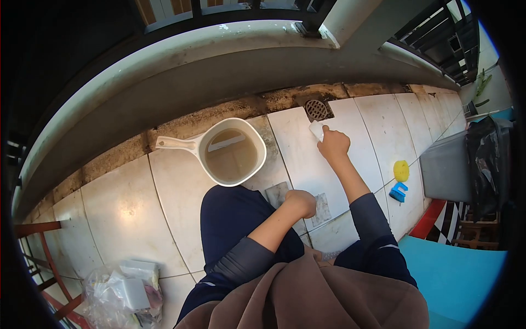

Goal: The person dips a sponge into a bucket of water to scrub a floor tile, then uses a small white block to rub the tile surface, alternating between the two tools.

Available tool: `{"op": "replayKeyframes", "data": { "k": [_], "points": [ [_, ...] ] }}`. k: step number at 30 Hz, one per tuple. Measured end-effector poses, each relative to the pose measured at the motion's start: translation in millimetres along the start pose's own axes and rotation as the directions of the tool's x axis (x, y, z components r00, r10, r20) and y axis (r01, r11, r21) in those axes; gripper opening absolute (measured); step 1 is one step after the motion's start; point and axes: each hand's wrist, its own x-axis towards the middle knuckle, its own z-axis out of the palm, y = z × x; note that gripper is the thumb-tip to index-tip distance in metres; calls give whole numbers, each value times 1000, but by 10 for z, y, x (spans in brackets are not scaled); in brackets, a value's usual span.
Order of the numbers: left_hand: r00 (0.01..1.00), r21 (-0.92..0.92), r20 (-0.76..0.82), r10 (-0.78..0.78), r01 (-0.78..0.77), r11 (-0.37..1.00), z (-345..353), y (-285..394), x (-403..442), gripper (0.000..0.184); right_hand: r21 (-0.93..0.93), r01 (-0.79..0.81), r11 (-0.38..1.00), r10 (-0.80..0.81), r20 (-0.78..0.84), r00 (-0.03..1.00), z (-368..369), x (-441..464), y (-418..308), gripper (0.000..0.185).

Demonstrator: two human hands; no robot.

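My right hand (334, 143) grips a small white block (316, 130) against the pale floor tiles, just below a round drain grate (316, 109). My left hand (301, 204) is closed and rests low over the tiles in front of my knee. Grey mottled flat patches (318, 211) show on both sides of it; whether they are one object or part of the floor, I cannot tell. What that fist holds, if anything, is hidden. Left of both hands stands a white water dipper (262, 148) with murky water in it, its handle pointing left.
At the right lie a yellow sponge (401, 171) and a blue brush (399, 192), near a grey bin (446, 167) with a black bag (489, 164). A clear plastic bag (101, 293) of things sits at lower left. A low wall (219, 66) runs along the far side.
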Motion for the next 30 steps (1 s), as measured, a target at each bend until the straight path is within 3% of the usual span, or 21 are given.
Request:
{"op": "replayKeyframes", "data": {
  "k": [5, 8, 11, 16, 19, 24, 27, 30],
  "points": [
    [982, -162, -178, 70, -99, 982, 226, 34, -206, 35, 379, -23, 925, 46, -51, 998, -334, -650, 17, 44],
    [956, -170, -263, 132, -181, 969, 567, 181, -493, 34, 709, 19, 705, 31, -57, 998, -393, -1297, -62, 49],
    [936, -157, -321, 147, -206, 966, 912, 332, -738, 32, 889, 82, 450, -18, -83, 996, -212, -1825, -81, 50],
    [871, -233, -479, 107, -243, 942, 1189, 475, -935, 31, 924, 78, 374, -35, -70, 997, -85, -2312, 9, 44],
    [875, -327, -478, 84, -266, 907, 1177, 508, -961, 31, 944, 92, 316, -11, -93, 996, -103, -2429, 46, 43],
    [851, -324, -516, 95, -297, 898, 1211, 583, -1042, 31, 971, 101, 216, 27, -109, 994, -231, -2533, 85, 45],
    [856, -314, -510, 84, -276, 908, 1207, 618, -1140, 31, 957, 185, 225, 45, -200, 979, -164, -2526, 87, 45],
    [856, -296, -510, 80, -263, 918, 1200, 620, -1197, 31, 964, 149, 220, 37, -161, 986, -198, -2557, 82, 44]
  ]
}}
